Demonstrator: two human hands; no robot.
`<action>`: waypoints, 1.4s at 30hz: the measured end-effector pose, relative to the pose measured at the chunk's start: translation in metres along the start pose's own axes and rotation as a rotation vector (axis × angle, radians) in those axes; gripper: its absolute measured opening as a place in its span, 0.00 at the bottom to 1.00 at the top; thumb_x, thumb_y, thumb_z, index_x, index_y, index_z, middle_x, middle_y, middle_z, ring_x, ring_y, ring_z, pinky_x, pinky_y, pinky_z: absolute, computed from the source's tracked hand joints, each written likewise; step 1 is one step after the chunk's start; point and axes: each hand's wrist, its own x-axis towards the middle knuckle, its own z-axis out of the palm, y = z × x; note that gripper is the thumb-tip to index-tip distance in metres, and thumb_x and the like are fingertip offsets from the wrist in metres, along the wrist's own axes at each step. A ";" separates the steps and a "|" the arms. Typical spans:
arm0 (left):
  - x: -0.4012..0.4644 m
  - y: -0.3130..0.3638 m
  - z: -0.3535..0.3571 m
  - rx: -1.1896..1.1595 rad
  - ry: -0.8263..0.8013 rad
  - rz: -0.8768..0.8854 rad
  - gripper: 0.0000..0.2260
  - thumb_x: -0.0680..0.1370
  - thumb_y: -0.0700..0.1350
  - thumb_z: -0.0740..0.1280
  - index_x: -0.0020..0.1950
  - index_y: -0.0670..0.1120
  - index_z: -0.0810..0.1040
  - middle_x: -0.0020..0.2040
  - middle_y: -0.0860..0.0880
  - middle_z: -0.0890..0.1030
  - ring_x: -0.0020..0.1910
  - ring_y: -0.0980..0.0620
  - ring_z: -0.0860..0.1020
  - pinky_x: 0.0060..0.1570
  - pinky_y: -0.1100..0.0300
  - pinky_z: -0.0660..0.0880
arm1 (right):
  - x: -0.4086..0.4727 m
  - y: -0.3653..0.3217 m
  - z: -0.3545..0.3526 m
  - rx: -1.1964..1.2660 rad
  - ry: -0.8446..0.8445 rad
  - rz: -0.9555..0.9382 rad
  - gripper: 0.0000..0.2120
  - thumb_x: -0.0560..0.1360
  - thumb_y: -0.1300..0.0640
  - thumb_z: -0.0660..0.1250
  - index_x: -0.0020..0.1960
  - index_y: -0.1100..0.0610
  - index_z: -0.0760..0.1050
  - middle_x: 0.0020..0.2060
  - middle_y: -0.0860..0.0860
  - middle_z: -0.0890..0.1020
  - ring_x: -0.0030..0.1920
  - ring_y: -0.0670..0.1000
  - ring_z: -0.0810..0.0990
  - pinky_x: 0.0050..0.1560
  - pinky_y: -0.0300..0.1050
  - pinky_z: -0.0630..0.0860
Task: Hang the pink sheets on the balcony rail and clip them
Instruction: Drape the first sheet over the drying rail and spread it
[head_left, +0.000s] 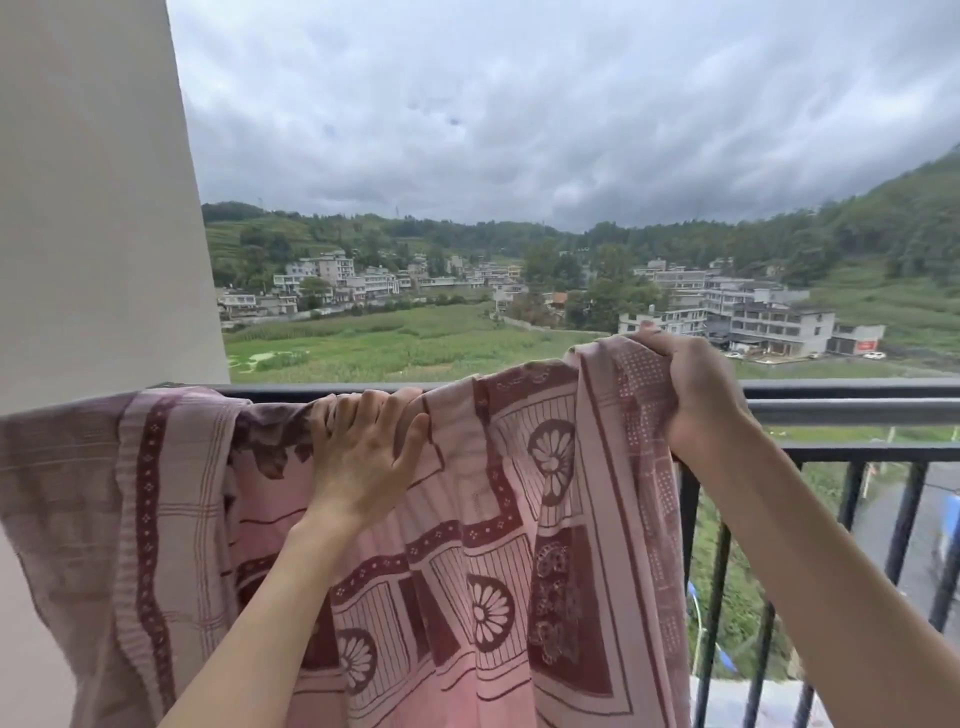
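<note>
The pink sheet (467, 519) is hanging over the balcony rail (852, 387), its long top edge running left to right along the bar, from the pale wall (88, 208) to just past the middle. The person's left hand (363, 447) is pressing on the draped cloth at the rail, fingers (371, 402) spread and bending over the top of the bar, so it is pinning rather than pinching. The right hand (691, 384) is closing tightly round a bunched corner of the sheet, lifting it just above the rail and to the right of the left hand. That raised corner is the part not yet laid down; the bare rail is stretching away to its right, so the right hand is the nearer one to carry the cloth along that way. The fabric is looking thin and soft, woven with dark maroon bands, flower medallions and fine ribbed stripes, falling in loose folds. The rail is a smooth dark metal bar with upright bars below. I am seeing no clips anywhere.
</note>
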 end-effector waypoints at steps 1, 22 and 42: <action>0.000 0.000 0.001 0.003 -0.002 -0.002 0.24 0.74 0.63 0.39 0.60 0.56 0.65 0.49 0.53 0.66 0.56 0.48 0.65 0.66 0.42 0.54 | 0.001 -0.006 -0.006 0.040 0.022 -0.010 0.07 0.73 0.60 0.65 0.38 0.58 0.78 0.31 0.51 0.81 0.32 0.50 0.79 0.40 0.47 0.75; 0.010 0.127 -0.006 -0.211 -0.152 0.241 0.23 0.78 0.60 0.45 0.69 0.53 0.63 0.68 0.52 0.70 0.69 0.51 0.65 0.71 0.45 0.47 | 0.007 -0.006 -0.061 -0.278 -0.068 0.290 0.10 0.77 0.57 0.63 0.39 0.61 0.75 0.28 0.53 0.80 0.26 0.49 0.79 0.28 0.41 0.79; 0.007 0.194 -0.006 -0.265 0.265 -0.166 0.11 0.74 0.35 0.63 0.53 0.44 0.81 0.30 0.48 0.80 0.26 0.52 0.70 0.39 0.54 0.71 | 0.055 -0.081 -0.199 -0.225 0.201 -0.057 0.10 0.76 0.57 0.66 0.37 0.59 0.77 0.27 0.51 0.77 0.25 0.48 0.77 0.20 0.35 0.71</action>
